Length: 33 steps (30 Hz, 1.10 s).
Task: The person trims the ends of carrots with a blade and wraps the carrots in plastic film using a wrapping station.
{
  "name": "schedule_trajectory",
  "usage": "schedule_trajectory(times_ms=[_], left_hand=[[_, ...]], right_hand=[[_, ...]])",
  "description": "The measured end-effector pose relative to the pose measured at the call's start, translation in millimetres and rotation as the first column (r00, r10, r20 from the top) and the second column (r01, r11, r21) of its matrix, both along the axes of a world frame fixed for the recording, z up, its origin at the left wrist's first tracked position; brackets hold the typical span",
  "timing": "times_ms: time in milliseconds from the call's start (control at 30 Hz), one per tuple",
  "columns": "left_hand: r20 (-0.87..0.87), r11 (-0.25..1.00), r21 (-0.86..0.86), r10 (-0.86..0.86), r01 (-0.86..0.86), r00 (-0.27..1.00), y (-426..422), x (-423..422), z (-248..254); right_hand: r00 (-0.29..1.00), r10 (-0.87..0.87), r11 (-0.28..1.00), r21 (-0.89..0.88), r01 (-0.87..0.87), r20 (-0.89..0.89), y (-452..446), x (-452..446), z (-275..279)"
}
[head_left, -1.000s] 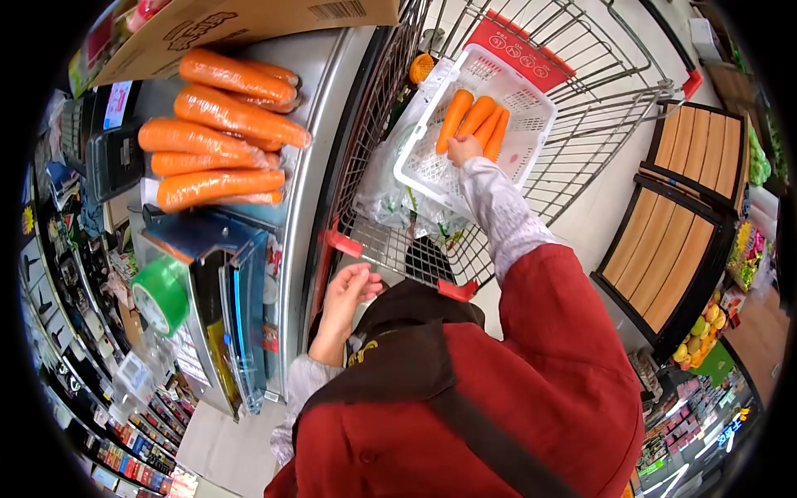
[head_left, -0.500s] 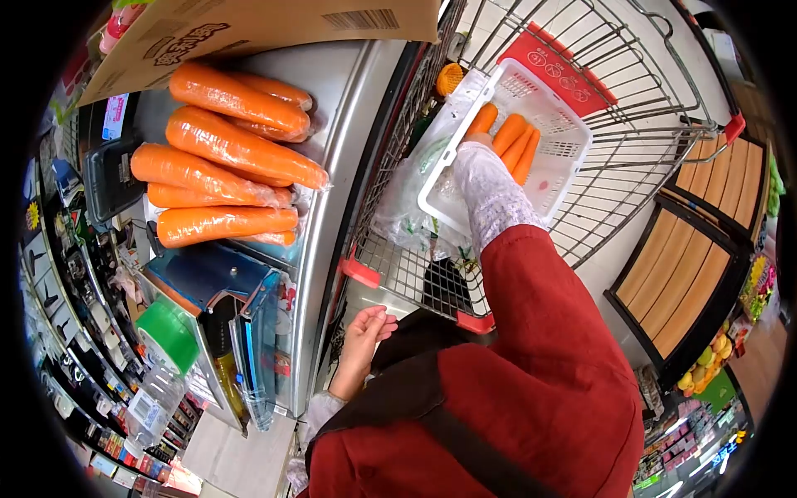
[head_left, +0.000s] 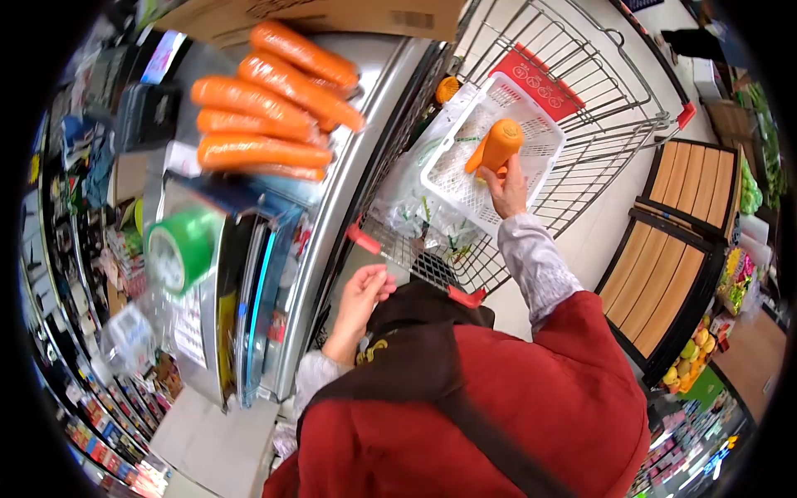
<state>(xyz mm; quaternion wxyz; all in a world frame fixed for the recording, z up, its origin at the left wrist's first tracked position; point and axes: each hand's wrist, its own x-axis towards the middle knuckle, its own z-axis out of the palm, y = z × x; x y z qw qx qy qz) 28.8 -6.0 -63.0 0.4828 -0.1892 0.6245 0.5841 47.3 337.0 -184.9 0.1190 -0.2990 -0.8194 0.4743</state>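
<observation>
My right hand (head_left: 510, 189) is closed round a carrot (head_left: 501, 143), lifted over the white plastic basket (head_left: 544, 166) with its thick end towards me. Just beneath it more orange carrot (head_left: 475, 158) shows; whether that piece is also in my grip is unclear. The basket rests in a wire shopping cart (head_left: 581, 187). In front of my body, near the cart's handle end, my left hand (head_left: 365, 292) has its fingers curled together with nothing visible in them. Several film-wrapped carrots (head_left: 261, 153) lie stacked on the metal counter (head_left: 365, 100) to the left.
A cardboard box (head_left: 332, 18) stands behind the wrapped carrots. Green tape (head_left: 189, 249) and a blue folder holder (head_left: 270, 249) sit at the counter's near end. Clear plastic bags (head_left: 407, 195) lie in the cart beside the basket. Slatted wooden stands (head_left: 656, 282) are at right.
My right hand, earlier down in the basket and mostly hidden behind its sleeve, has risen with a carrot. My left hand has barely moved. The whole view has shifted slightly.
</observation>
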Motion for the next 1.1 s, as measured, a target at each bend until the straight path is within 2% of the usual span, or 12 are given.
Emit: schedule_trajectory(times_ms=[133,233,400,600,700,800,833,867,933,967,1033,1100], left_hand=[[-0.092,0.997,0.071,0.017,-0.01,0.996,-16,7,16],[-0.173,0.99,0.13,0.082,-0.06,0.981,-41,18,28],[-0.177,0.957,0.152,0.274,-0.248,0.945,-105,60,42],[-0.099,0.834,0.284,0.517,-0.474,0.85,-186,119,41],[-0.063,0.674,0.293,0.722,-0.678,0.689,-220,141,45],[-0.012,0.495,0.347,0.851,-0.796,0.524,-245,150,39],[0.013,0.348,0.395,0.923,-0.85,0.384,-253,152,38],[0.045,0.195,0.438,0.97,-0.878,0.238,-260,154,37],[0.069,0.094,0.485,0.987,-0.869,0.145,-272,153,39],[0.095,0.004,0.525,0.993,-0.851,0.064,-276,152,39],[0.136,-0.037,0.547,0.99,-0.836,0.046,-280,145,36],[0.122,-0.071,0.563,0.993,-0.824,-0.002,-280,140,34]], right_hand=[[0.959,0.212,0.969,0.168,-0.181,-0.187,-41,-5,66],[0.92,0.384,0.901,0.253,-0.353,-0.081,-78,1,99],[0.774,0.511,0.673,-0.385,-0.631,-0.375,-178,11,164],[0.602,0.601,0.312,-0.54,-0.782,-0.526,-275,3,213],[0.563,0.592,0.182,-0.586,-0.79,-0.576,-314,-3,240],[0.518,0.712,0.28,-0.485,-0.829,-0.475,-337,-9,250],[0.504,0.722,0.27,-0.478,-0.836,-0.474,-342,-11,252],[0.46,0.768,0.303,-0.38,-0.874,-0.445,-347,-13,254],[0.366,0.848,0.344,-0.126,-0.93,-0.384,-362,-20,260],[0.356,0.852,0.336,-0.121,-0.934,-0.383,-369,-25,265],[0.147,0.968,0.206,0.308,-0.929,-0.204,-390,-30,281],[0.054,0.99,0.1,0.383,-0.918,-0.13,-406,-37,283]])
